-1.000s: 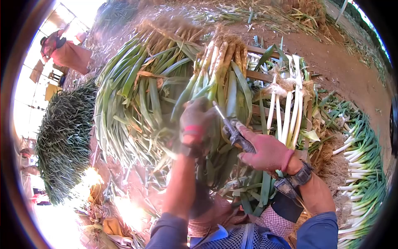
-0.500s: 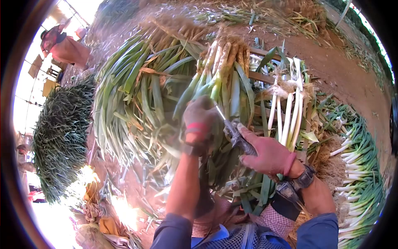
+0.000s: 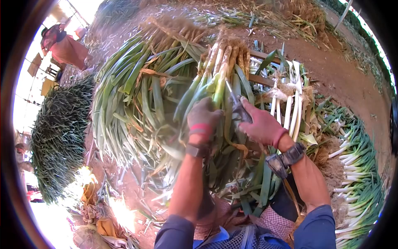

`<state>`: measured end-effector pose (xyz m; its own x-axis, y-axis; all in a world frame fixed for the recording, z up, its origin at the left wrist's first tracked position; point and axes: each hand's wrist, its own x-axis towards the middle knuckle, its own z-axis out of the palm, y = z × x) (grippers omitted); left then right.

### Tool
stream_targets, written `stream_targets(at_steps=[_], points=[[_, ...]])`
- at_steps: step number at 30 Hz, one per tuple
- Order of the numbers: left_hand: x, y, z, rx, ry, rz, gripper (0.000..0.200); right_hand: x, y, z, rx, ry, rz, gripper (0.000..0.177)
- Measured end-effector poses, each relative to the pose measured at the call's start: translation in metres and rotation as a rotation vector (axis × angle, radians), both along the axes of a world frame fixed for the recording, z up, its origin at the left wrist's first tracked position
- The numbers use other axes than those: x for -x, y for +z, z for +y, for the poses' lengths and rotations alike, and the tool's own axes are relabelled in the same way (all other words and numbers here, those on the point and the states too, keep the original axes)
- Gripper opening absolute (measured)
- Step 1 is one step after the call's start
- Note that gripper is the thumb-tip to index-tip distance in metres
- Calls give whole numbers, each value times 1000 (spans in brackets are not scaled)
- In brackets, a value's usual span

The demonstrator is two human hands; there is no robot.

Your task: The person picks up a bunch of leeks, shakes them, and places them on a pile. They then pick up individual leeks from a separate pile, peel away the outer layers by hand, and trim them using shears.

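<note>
My left hand (image 3: 204, 118), in a glove with a red cuff, is closed at the green leaves of a leek bunch; what its fingers grip is hard to make out. The gloved right hand (image 3: 262, 124) is wrapped round a dark air-gun-like tool (image 3: 239, 113), whose thin metal nozzle points up at the leek stalks (image 3: 224, 62). Roots of that bunch lie at the top, away from me. Peeled white leeks (image 3: 293, 103) rest on a wooden frame (image 3: 260, 79) to the right of the tool.
A large heap of leafy leeks (image 3: 128, 91) fans out to the left, with a dark green pile (image 3: 60, 133) beyond it. Trimmed leeks (image 3: 360, 178) line the right side. Another person (image 3: 68, 47) stands at the upper left. Leaf scraps litter the ground.
The tool and my right hand have moved up and slightly right, with the nozzle now nearer the stalks. My left hand has shifted slightly right. The other person's posture has changed a little.
</note>
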<state>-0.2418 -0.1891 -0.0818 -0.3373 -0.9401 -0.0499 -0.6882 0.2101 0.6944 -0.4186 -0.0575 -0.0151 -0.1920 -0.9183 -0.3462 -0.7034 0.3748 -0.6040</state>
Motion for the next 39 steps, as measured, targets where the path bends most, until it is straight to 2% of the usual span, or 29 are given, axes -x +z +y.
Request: stream_targets(at_steps=[3, 5, 6, 9, 11, 15, 16, 17, 22, 24, 25, 27, 28, 31, 33, 37, 39], points=[[2, 12, 2, -18, -22, -110, 58, 13, 0, -23, -12, -28, -21, 90], [3, 14, 3, -13, -25, -158, 62, 17, -9, -39, 168, -27, 44, 89], [3, 15, 4, -14, -26, -157, 62, 25, -9, -48, 77, -40, 20, 88], [3, 16, 5, -23, -52, -213, 66, 39, -17, -81, 72, -81, 43, 92], [2, 15, 6, -19, -78, -204, 44, 51, -31, -104, 118, -81, 42, 92], [1, 7, 2, 14, -82, -183, 43, 58, -33, -129, 7, -130, 111, 90], [2, 7, -3, -26, -94, -165, 54, 57, -35, -127, 13, -135, 124, 91], [2, 6, -7, -66, -108, -145, 64, 58, -35, -124, 20, -140, 139, 92], [6, 6, -8, -142, -75, -53, 58, 56, -33, -57, 29, -44, 108, 89], [6, 3, -7, -182, -45, 61, 50, 47, -19, -14, 69, 34, -97, 90], [7, 3, -6, -182, -48, 63, 50, 37, -4, 8, -24, 30, -90, 91], [10, 2, -3, -214, -20, 187, 48, 30, 2, 49, 34, 63, -221, 96], [13, 4, 0, -215, -24, 188, 48, 20, 38, 61, -209, 9, -292, 99], [26, 12, 11, -170, -46, 153, 44, 17, 41, 105, -66, 112, -257, 94], [38, 12, 21, -89, -39, 166, 42, 21, 45, 112, -68, 81, -251, 94], [58, 2, 30, 43, -29, 38, 44, 34, 42, 100, -70, -29, -184, 92], [64, 0, 31, 40, -33, 24, 44, 43, 32, 89, -6, -8, -128, 92]])
